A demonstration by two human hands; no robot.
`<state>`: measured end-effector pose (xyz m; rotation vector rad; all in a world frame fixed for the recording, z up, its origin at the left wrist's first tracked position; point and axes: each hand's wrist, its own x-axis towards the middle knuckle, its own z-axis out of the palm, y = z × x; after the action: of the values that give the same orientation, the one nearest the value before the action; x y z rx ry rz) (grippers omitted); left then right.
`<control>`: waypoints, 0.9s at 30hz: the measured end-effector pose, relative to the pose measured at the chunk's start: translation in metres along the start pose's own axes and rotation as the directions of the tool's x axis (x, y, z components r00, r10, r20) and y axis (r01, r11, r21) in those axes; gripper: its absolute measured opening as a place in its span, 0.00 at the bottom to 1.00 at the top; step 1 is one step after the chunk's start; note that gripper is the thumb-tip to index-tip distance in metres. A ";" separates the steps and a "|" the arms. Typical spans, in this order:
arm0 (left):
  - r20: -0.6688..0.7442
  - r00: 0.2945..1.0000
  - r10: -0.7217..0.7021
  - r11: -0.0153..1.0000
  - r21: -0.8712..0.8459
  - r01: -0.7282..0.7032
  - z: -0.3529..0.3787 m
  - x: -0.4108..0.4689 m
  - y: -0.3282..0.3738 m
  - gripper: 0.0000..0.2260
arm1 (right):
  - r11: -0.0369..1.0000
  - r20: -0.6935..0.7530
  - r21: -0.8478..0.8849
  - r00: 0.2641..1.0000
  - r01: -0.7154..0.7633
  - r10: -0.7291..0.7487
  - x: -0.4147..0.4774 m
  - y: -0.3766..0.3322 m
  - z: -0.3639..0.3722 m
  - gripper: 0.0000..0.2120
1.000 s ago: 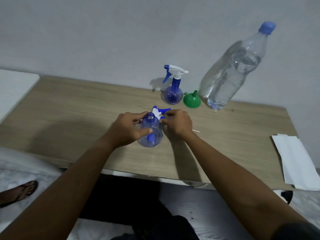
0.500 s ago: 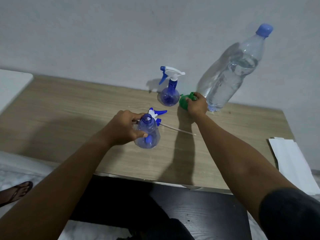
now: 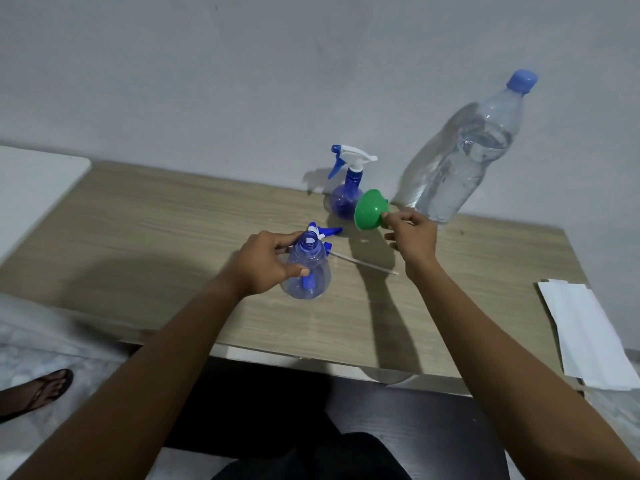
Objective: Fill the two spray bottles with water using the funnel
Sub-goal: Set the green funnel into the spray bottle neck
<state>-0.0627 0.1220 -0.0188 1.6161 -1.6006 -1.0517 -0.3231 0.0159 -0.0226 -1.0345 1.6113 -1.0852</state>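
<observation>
**Funnel held by its spout, open neck waiting: where this could slip**

The right grip pinches the green funnel by its spout, thumb and fingers closed round it, and the wide mouth faces sideways toward the left grip. The left grip is curled round the shoulder of the uncapped spray bottle and holds it upright on the bench. The bottle looks empty.

With the spout covered by fingers, I judge that seating it in the narrow neck needs a regrasp, and the funnel could drop in that moment. The empty bottle looks light, so it may tip if the left grip loosens.

Just behind the left grip lies the removed trigger head. Its dip tube runs under the right grip's wrist, where a sweep could knock it away.

Beyond the right grip stand the second spray bottle, head on, and the capped water bottle. The water bottle looks large and heavy, so a fast pour may flood the small funnel and spill
</observation>
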 end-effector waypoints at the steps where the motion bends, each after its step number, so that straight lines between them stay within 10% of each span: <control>1: 0.002 1.000 -0.007 1.000 -0.028 0.007 0.001 0.000 -0.002 0.30 | 0.997 0.074 0.063 0.997 -0.035 0.030 -0.012 -0.004 -0.003 0.06; 9: 0.030 0.999 -0.012 0.985 -0.172 0.017 0.004 0.002 0.004 0.30 | 0.908 0.437 0.294 0.887 -0.299 0.151 -0.061 -0.019 -0.009 0.08; 27: -0.024 1.000 -0.020 0.954 -0.299 0.012 0.011 0.010 -0.002 0.25 | 0.808 0.588 0.402 0.798 -0.430 0.132 -0.061 -0.020 0.005 0.10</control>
<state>-0.0718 0.1134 -0.0266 1.4339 -1.3378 -1.2105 -0.3009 0.0673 0.0092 -0.6084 0.8976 -0.8415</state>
